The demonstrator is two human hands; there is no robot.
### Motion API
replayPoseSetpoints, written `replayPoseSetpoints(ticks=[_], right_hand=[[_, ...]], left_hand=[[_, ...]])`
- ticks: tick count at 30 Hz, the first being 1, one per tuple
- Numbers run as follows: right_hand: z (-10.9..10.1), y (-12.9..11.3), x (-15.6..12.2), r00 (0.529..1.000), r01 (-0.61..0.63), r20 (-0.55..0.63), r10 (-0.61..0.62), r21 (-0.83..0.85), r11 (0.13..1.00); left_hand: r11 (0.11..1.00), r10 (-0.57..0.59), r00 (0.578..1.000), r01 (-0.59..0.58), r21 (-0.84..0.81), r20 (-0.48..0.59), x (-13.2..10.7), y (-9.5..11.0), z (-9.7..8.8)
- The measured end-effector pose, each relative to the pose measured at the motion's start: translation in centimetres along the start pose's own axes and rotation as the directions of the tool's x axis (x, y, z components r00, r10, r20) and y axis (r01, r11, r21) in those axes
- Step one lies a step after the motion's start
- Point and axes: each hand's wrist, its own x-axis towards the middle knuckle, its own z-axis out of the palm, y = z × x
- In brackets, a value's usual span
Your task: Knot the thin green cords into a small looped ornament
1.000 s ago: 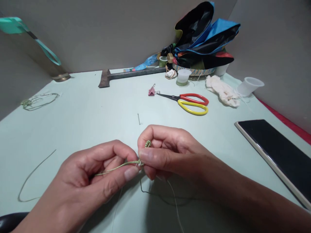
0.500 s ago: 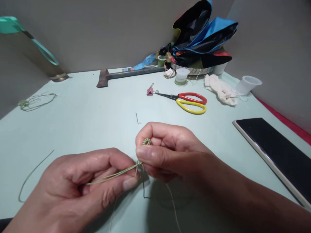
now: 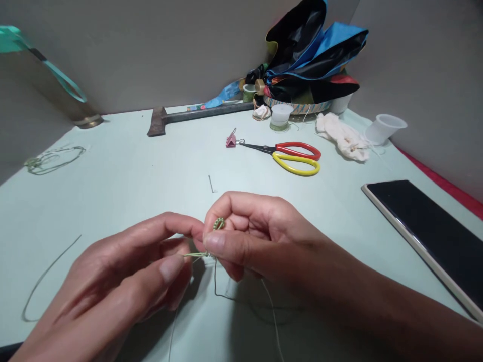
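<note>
Hands at work with fine cord over a pale green tabletop [image 3: 151, 191]. At far left stands a brown cylinder [image 3: 53, 85] with a teal strap; below it lies a loose coil of thin green cord [image 3: 35, 164]. The left hand [image 3: 121, 279] pinches two pale green strands of a knotted cord [image 3: 195, 255] near its thumb tip, its index finger extended to touch the right hand. The cord lies between the two hands, just above the table. The right hand [image 3: 258, 236] pinches it between thumb and index finger, a small braided green loop [image 3: 219, 220] protruding above the thumb. Behind the hands rests an axe with a rusty head [image 3: 202, 113]; to its right follow a pink metal binder clip [image 3: 231, 141], scissors with red and yellow handles [image 3: 272, 150], a crumpled white cloth [image 3: 341, 137], a translucent plastic cup [image 3: 385, 129] and, nearer the viewer, a black-screened phone [image 3: 422, 231].
</note>
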Motion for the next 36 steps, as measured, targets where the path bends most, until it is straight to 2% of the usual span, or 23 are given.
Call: replayPoseSetpoints(ticks=[2,4,7,11,14,17,19,22,24,29,33,36], right_hand=[[0.1,-0.1,-0.1,1.000,-0.018,-0.002,0.018,0.009,1.000],[0.2,-0.2,-0.2,1.000,-0.025,-0.003,0.025,-0.002,1.000],[0.2,-0.2,-0.3,1.000,-0.018,0.004,0.018,-0.032,0.999],[-0.2,-0.1,-0.4,1.000,0.018,0.017,-0.017,-0.055,0.998],[-0.3,-0.4,-0.2,1.000,0.001,-0.006,-0.001,-0.050,0.999],[0.2,-1.5,0.1,0.989,-0.137,-0.062,0.133,-0.062,0.989],[0.7,-2.6,0.4,0.957,-0.281,-0.106,0.269,-0.111,0.953],[1.2,-3.7,0.7,0.919,-0.385,-0.157,0.361,-0.170,0.907],[1.4,-3.9,0.8,0.923,-0.378,-0.152,0.354,-0.188,0.906],[1.1,-3.2,0.5,0.945,-0.322,-0.124,0.301,-0.211,0.923],[0.9,-2.7,0.2,0.972,-0.228,-0.096,0.214,-0.168,0.959],[0.9,-2.7,0.2,0.965,-0.260,-0.097,0.245,-0.184,0.948]], left_hand=[[0.997,-0.035,0.994,0.042,0.064,-0.107,-0.3,0.6,0.8],[0.990,-0.111,0.984,0.122,0.070,-0.142,-0.5,1.4,1.8],[0.994,-0.090,0.992,0.095,0.053,-0.086,-0.4,1.8,2.6],[0.999,0.037,0.995,-0.039,0.017,0.092,0.2,0.5,1.6],[0.999,0.039,0.994,-0.037,-0.021,0.105,0.6,-0.1,1.0],[0.998,0.054,0.995,-0.051,-0.042,0.086,0.8,-0.1,1.2],[0.997,0.064,0.996,-0.062,-0.037,0.065,0.9,0.0,1.3],[0.995,0.096,0.994,-0.096,-0.016,0.047,0.7,0.0,1.3],[0.995,0.100,0.994,-0.099,-0.014,0.044,0.5,0.2,1.3],[0.997,-0.019,0.999,0.017,-0.080,-0.029,0.0,0.8,1.8],[0.988,-0.010,1.000,0.010,-0.154,0.004,0.3,0.6,1.8],[0.977,-0.025,1.000,0.028,-0.211,0.013,0.4,0.2,1.7]])
